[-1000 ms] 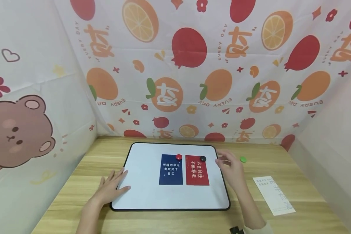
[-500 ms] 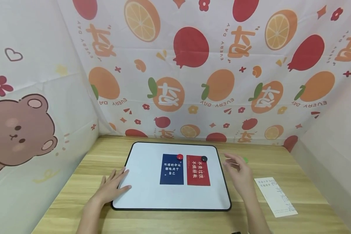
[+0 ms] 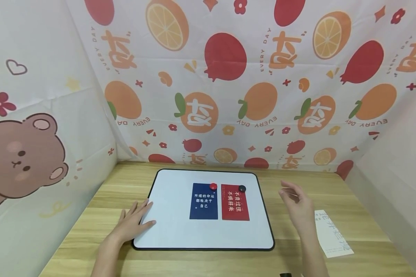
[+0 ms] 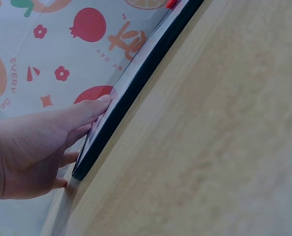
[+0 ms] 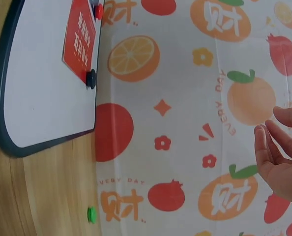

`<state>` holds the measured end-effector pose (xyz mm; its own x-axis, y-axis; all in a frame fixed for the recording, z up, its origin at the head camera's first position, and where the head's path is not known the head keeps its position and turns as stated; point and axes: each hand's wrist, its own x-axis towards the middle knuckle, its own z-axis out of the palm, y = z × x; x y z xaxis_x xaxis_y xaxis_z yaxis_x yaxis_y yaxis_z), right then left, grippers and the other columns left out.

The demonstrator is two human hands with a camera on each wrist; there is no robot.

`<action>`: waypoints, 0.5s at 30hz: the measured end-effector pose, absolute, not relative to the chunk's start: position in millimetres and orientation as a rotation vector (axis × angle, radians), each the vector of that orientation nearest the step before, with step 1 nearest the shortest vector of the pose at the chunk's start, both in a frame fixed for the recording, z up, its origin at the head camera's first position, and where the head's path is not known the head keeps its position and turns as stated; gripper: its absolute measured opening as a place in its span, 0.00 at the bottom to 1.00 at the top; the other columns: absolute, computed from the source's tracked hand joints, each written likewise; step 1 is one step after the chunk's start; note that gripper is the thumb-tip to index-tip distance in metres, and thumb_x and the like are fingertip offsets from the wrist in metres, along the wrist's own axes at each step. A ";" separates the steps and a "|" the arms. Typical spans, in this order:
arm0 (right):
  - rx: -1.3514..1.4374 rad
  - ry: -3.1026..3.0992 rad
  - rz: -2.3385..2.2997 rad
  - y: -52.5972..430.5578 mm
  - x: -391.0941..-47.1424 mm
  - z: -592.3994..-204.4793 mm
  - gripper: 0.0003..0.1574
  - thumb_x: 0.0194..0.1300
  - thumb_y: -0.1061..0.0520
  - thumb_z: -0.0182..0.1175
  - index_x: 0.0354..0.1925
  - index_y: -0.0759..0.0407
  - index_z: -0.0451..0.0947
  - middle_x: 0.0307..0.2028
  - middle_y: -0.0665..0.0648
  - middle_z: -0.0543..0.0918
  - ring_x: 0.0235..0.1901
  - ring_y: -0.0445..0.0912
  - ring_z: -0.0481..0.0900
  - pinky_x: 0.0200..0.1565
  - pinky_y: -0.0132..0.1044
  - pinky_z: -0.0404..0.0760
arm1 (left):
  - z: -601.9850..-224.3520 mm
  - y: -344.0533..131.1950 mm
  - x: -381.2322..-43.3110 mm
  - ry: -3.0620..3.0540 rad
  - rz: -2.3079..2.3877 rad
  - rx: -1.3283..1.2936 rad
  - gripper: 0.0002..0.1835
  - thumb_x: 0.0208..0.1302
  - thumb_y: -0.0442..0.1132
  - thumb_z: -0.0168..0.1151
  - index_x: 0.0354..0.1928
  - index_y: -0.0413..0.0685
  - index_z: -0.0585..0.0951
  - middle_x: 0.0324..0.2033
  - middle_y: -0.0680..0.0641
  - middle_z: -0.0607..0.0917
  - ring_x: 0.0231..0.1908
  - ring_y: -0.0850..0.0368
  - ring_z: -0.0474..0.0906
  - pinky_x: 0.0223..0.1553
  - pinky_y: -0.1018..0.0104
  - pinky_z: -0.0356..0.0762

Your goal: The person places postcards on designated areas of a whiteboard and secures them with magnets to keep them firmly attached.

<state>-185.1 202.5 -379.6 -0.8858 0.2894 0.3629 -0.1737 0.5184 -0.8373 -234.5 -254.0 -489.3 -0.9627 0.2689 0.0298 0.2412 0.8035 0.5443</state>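
A whiteboard [image 3: 170, 231] with a black frame lies on the table. On it are a blue card [image 3: 203, 212] under a red round magnet [image 3: 213, 186] and a red card [image 3: 235, 214] under a black round magnet [image 3: 242, 188]. My left hand [image 3: 130, 223] rests with spread fingers on the board's left edge, thumb on the white surface. To the right of the board, my right hand [image 3: 299, 206] hovers with loosely bent fingers and holds nothing. A green magnet [image 5: 91, 215] lies on the table in the right wrist view; in the head view this hand hides it.
A white card [image 3: 334, 236] with handwriting lies at the right, partly behind the right forearm. Fruit-printed cloth [image 3: 225, 96] hangs along the table's back edge, and a bear-printed cloth [image 3: 24, 154] stands at the left. A small black object [image 3: 286, 274] shows at the bottom edge.
My right hand has left the board's right edge and moved rightward, covering the green magnet from the head view. The left hand, board and cards have stayed in place.
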 end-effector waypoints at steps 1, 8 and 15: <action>-0.110 -2.299 1.346 203.9 -184.6 -379.4 0.17 0.64 0.59 0.58 0.51 0.62 0.75 0.44 0.57 0.79 0.45 0.44 0.75 0.49 0.32 0.72 | -489.4 -253.9 -234.5 2.938 0.875 0.416 0.40 0.59 0.56 0.59 0.65 0.37 0.63 0.66 0.35 0.55 0.63 0.28 0.40 0.55 0.29 0.29; -0.225 -2.281 1.353 214.7 -182.5 -381.8 0.20 0.64 0.54 0.59 0.53 0.59 0.75 0.46 0.56 0.79 0.46 0.44 0.74 0.41 0.20 0.71 | -488.7 -253.1 -233.9 2.939 0.890 0.423 0.39 0.58 0.55 0.59 0.65 0.36 0.64 0.66 0.34 0.56 0.63 0.27 0.41 0.54 0.29 0.29; -0.285 -2.285 1.370 222.5 -182.2 -382.9 0.21 0.64 0.52 0.58 0.54 0.57 0.74 0.46 0.56 0.79 0.46 0.41 0.74 0.43 0.21 0.71 | -489.7 -253.6 -233.7 2.934 0.893 0.419 0.40 0.58 0.56 0.59 0.65 0.37 0.63 0.66 0.34 0.55 0.63 0.27 0.41 0.54 0.29 0.29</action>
